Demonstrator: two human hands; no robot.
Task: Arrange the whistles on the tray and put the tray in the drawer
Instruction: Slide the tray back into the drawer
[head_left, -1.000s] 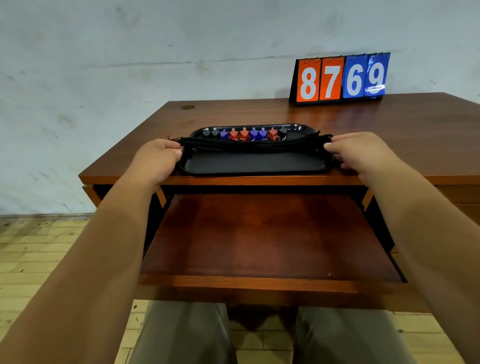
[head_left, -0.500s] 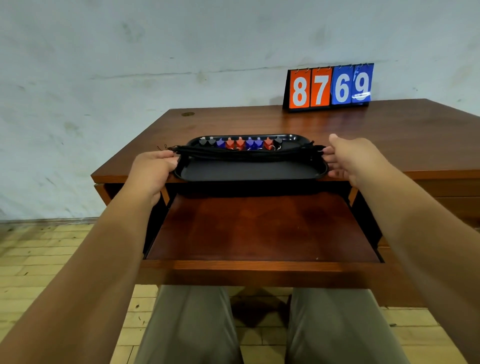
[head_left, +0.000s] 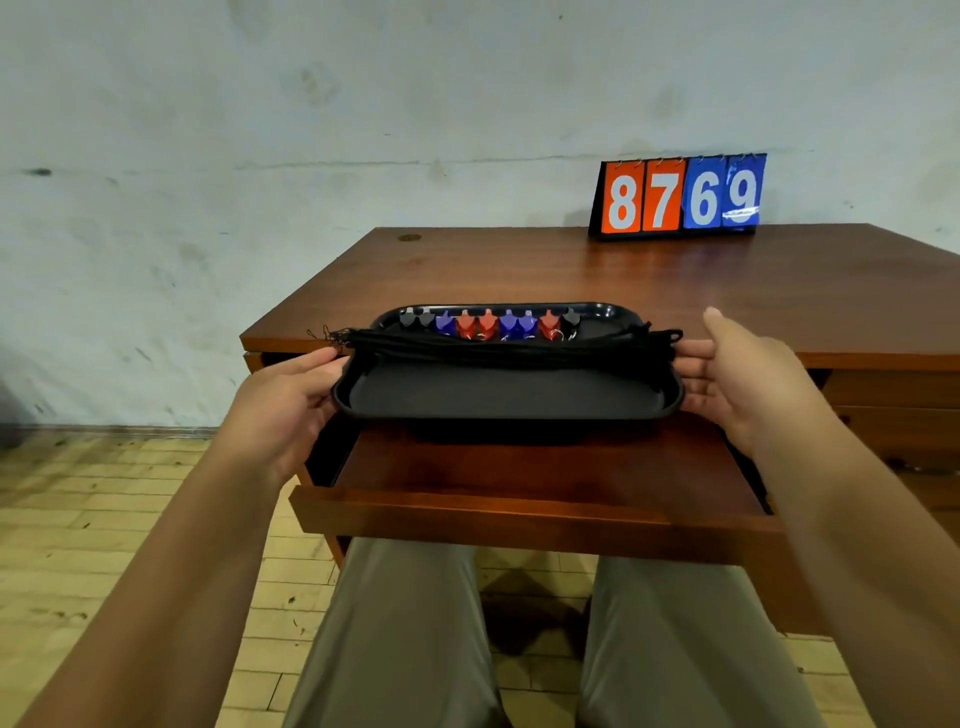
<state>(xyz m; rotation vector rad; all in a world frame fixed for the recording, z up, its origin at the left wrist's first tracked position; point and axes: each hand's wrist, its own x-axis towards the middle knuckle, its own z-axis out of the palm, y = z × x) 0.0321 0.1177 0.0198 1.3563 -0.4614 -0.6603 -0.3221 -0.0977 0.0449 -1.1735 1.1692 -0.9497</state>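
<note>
- The pale, stained wall (head_left: 363, 104) fills the view behind everything, with a brick-patterned floor (head_left: 104, 519) below it on your left.
- The brown wooden worktop (head_left: 727, 280) stands against that wall.
- The drawer (head_left: 545, 473) under the worktop's front edge is pulled out toward you above your knees, and the part of its wooden bottom that shows is bare.
- The black tray (head_left: 498, 389) sits between your hands. Its near part juts past the worktop's front edge and hangs above the back of the open drawer, casting a shadow there. You cannot tell whether its far end rests on the worktop.
- Your hands are well apart, one at each short end of the tray.
- Your left hand (head_left: 280, 410) grips the left end, thumb on top of the rim and fingers curled beneath.
- Your right hand (head_left: 743, 379) presses straight fingers against the right end, thumb lifted clear.
- A scoreboard (head_left: 680, 200) reading 8769 stands at the worktop's back edge, far from the tray.
- A bundle of black cords (head_left: 509, 345) stretches across the tray's middle from end to end.
- The whistles (head_left: 488, 323), black, blue and red, stand in one row along the tray's far side.
</note>
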